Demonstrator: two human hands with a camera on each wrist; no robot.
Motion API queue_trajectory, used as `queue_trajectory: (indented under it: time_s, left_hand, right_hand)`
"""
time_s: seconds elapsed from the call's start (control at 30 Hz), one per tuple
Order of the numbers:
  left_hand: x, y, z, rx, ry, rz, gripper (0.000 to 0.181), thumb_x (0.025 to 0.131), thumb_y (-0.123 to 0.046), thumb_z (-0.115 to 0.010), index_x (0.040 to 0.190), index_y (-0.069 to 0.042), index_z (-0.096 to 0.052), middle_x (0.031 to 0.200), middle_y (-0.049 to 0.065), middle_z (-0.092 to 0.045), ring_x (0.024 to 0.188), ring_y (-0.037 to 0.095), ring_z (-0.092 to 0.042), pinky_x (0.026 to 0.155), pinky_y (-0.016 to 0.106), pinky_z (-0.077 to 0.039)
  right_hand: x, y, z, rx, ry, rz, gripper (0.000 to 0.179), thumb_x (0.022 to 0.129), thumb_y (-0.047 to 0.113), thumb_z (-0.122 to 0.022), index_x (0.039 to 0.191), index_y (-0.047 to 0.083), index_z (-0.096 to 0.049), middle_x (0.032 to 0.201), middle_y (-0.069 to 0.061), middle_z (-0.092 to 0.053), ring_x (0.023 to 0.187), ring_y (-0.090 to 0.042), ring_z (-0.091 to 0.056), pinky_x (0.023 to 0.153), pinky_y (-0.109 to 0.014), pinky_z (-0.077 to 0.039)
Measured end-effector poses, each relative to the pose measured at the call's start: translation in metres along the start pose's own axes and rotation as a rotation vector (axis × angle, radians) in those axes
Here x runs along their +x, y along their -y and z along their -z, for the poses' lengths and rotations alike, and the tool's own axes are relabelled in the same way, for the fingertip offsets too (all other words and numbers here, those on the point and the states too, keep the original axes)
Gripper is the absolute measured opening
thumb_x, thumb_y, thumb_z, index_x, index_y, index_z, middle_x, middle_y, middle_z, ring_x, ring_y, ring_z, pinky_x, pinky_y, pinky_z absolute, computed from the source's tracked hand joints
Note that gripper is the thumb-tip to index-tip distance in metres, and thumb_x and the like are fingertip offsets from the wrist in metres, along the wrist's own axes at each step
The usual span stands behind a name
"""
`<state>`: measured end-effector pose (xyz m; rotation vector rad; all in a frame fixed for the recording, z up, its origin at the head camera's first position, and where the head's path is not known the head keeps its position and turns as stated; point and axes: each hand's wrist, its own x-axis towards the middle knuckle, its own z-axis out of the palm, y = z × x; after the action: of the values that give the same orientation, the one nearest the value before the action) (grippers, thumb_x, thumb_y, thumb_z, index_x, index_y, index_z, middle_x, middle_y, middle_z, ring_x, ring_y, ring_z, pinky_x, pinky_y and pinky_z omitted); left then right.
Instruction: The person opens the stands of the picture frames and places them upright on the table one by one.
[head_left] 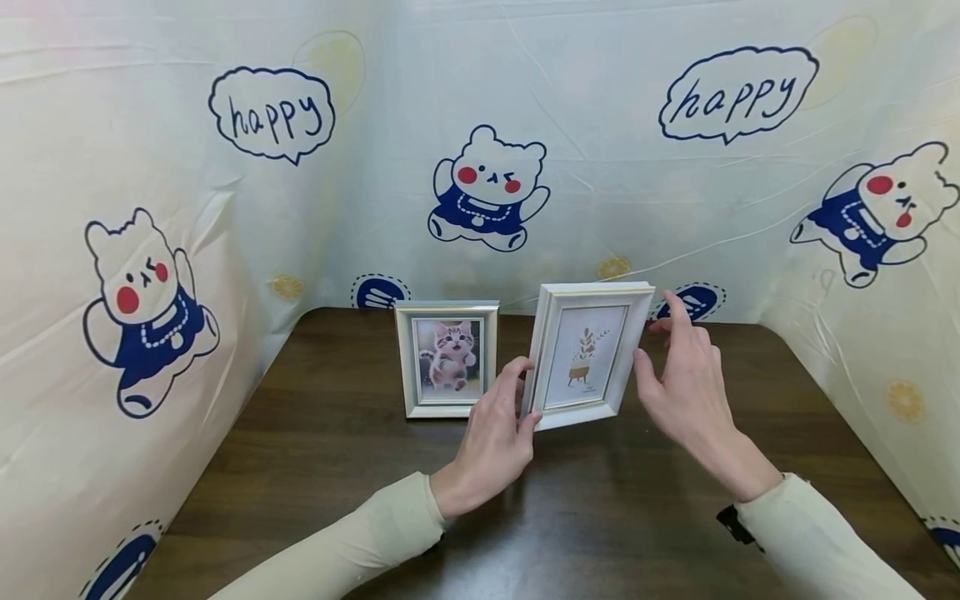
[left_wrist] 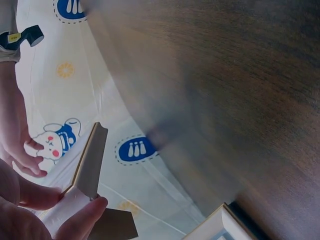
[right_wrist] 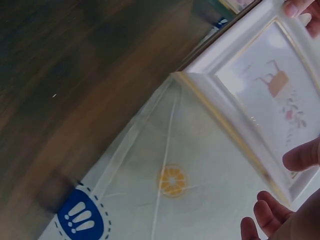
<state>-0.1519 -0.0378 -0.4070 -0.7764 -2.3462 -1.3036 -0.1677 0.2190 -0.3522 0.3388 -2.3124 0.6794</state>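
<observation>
A white picture frame [head_left: 592, 298] with a thin gold inner line stands tilted in the head view. It carries a print of a plant in a pot [head_left: 581, 358]. My left hand [head_left: 495, 429] grips its left edge between thumb and fingers. Beside its right edge is my right hand [head_left: 686, 387], fingers spread and loosely bent, not closed round it. In the right wrist view the right thumb [right_wrist: 302, 156] overlaps a corner of the frame; whether it touches is unclear. A brown flap [left_wrist: 114, 224] shows behind the frame in the left wrist view.
A second frame, pale with a gold-toned edge [head_left: 450, 411], stands upright on the dark wooden table [head_left: 322, 467], left of the white one. It holds a kitten photo [head_left: 450, 358]. A printed cloth [head_left: 600, 200] with cartoon bears encloses the table's back and sides.
</observation>
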Motion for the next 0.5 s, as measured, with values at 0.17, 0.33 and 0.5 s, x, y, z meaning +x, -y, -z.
queue_trajectory:
  time_s: [0.17, 0.33, 0.5]
  left_hand:
    - [0.0, 0.001, -0.001, -0.012, 0.007, 0.009, 0.071, 0.089, 0.012, -0.076, 0.146, -0.012, -0.043, 0.112, 0.008, -0.065, 0.093, 0.017, -0.066, 0.075, 0.032, -0.058]
    - [0.0, 0.002, -0.002, -0.016, 0.018, 0.005, 0.072, 0.089, 0.012, -0.075, 0.148, -0.012, -0.042, 0.114, 0.008, -0.064, 0.096, 0.017, -0.066, 0.076, 0.033, -0.058]
    - [0.002, 0.004, -0.003, -0.017, 0.016, 0.0, 0.074, 0.089, 0.012, -0.075, 0.15, -0.012, -0.04, 0.114, 0.008, -0.065, 0.096, 0.017, -0.065, 0.076, 0.033, -0.057]
  right_hand:
    - [0.0, -0.007, -0.003, 0.008, 0.039, -0.042, 0.084, 0.091, 0.003, -0.072, 0.163, 0.004, -0.028, 0.114, -0.023, -0.067, 0.095, -0.042, -0.052, 0.087, -0.062, -0.037]
    - [-0.002, -0.011, -0.005, 0.036, 0.081, -0.056, 0.086, 0.092, 0.002, -0.071, 0.164, 0.003, -0.023, 0.115, -0.026, -0.068, 0.096, -0.043, -0.053, 0.091, -0.064, -0.037]
    - [-0.002, -0.013, -0.006, 0.031, 0.095, -0.063, 0.088, 0.092, 0.003, -0.071, 0.165, 0.002, -0.021, 0.114, -0.027, -0.068, 0.098, -0.044, -0.053, 0.092, -0.063, -0.036]
